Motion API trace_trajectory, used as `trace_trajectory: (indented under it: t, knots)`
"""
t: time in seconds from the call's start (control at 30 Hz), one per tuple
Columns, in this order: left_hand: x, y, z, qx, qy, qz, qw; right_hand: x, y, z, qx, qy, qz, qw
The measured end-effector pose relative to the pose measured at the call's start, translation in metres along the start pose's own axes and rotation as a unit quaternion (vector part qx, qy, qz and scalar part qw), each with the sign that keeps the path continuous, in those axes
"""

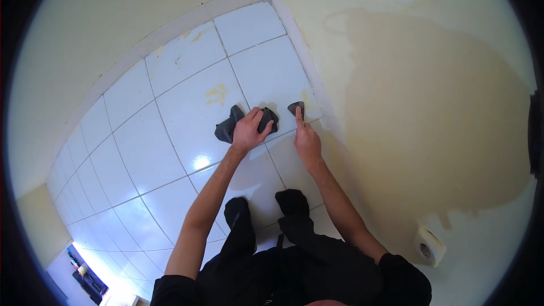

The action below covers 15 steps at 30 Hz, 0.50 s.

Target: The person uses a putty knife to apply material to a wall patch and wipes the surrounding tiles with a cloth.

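My left hand (249,129) is closed on a bunched dark grey cloth (226,127) and presses it to the white tiled floor (187,99). Folds of the cloth stick out on both sides of the fingers. In my right hand (307,140) is a scraper (296,109) with a dark, flared blade. My index finger lies along the blade, whose edge points away from me near the right wall; the handle is hidden in my palm. A yellowish stain (216,94) marks the tile beyond the cloth. Another yellow mark (305,97) lies beside the scraper.
More yellow smears (198,35) lie on the far tiles by the skirting (187,18). The right wall (334,51) has a socket (426,249) low down. My dark-covered feet (293,201) stand just behind my hands. Dark items (88,283) sit at the far lower left.
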<state>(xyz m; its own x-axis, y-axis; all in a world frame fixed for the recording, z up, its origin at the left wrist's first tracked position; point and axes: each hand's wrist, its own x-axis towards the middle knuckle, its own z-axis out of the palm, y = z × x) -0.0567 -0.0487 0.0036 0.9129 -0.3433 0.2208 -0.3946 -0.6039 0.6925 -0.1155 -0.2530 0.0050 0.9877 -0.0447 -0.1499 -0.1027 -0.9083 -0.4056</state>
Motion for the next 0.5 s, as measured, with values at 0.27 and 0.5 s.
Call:
trace_trajectory:
  t: [0.27,0.5]
  knots:
    - [0.001,0.0,-0.002,-0.006,0.0,0.005,1.0,0.001,-0.007,-0.009,-0.011,-0.042,0.022,0.999]
    - [0.001,0.0,-0.004,-0.002,-0.006,0.006,1.0,0.009,-0.013,-0.027,-0.017,-0.076,0.035,0.996]
